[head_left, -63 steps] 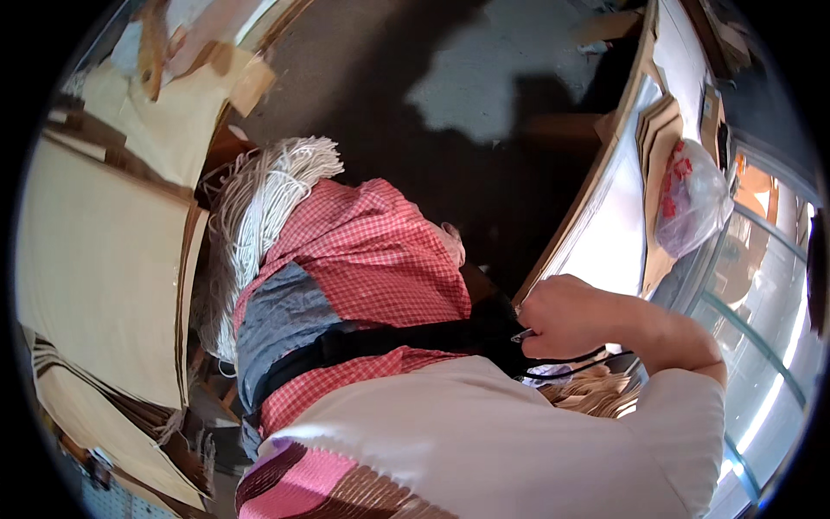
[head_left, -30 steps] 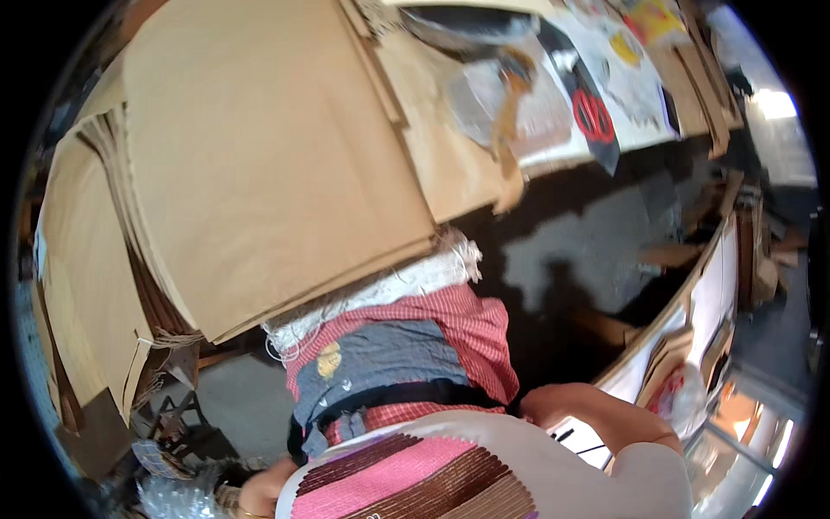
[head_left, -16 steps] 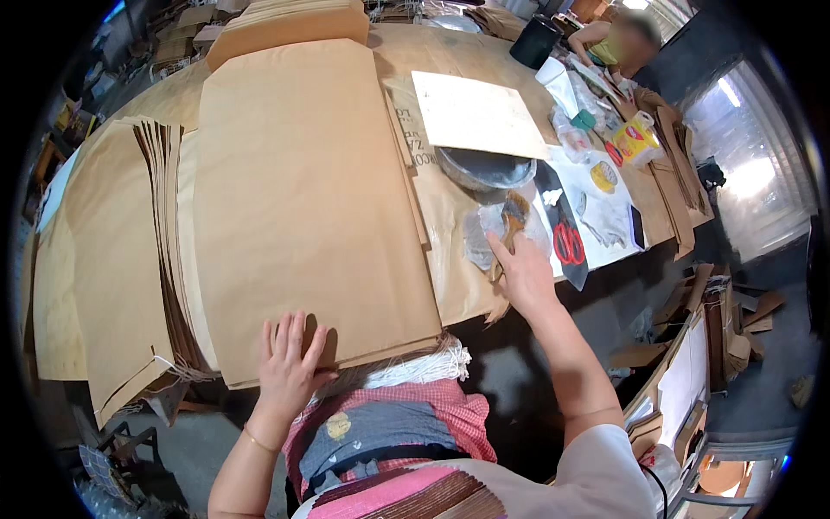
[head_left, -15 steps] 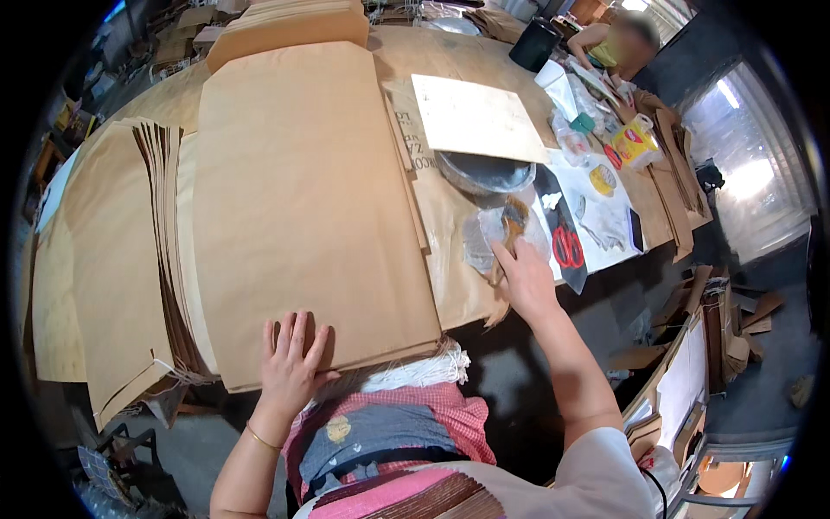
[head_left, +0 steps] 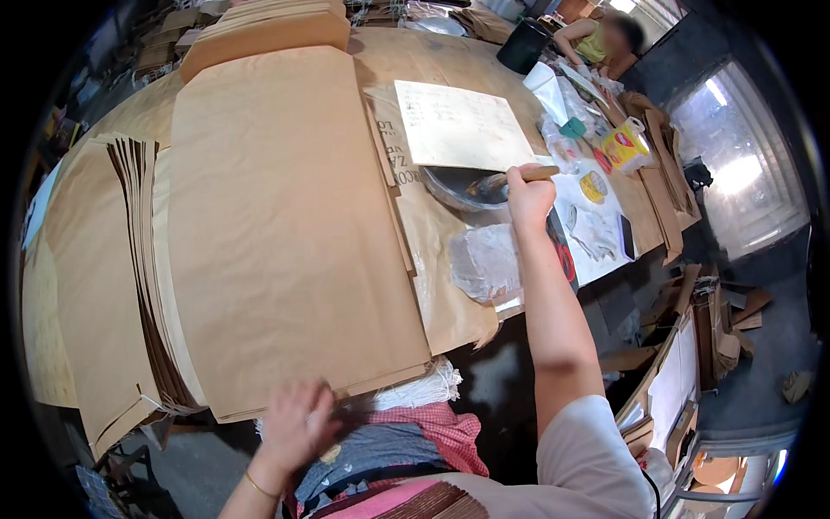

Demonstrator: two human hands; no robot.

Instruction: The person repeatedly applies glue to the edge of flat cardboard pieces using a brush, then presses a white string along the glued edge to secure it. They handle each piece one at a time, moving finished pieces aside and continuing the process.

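Half second on: our right hand now grips brush in bowl; left hand, blurred, grip unclear, at paper edge.

Dark floor below the table, bright window at right

A bowl sits right of the paper stack, seemingly under a card.
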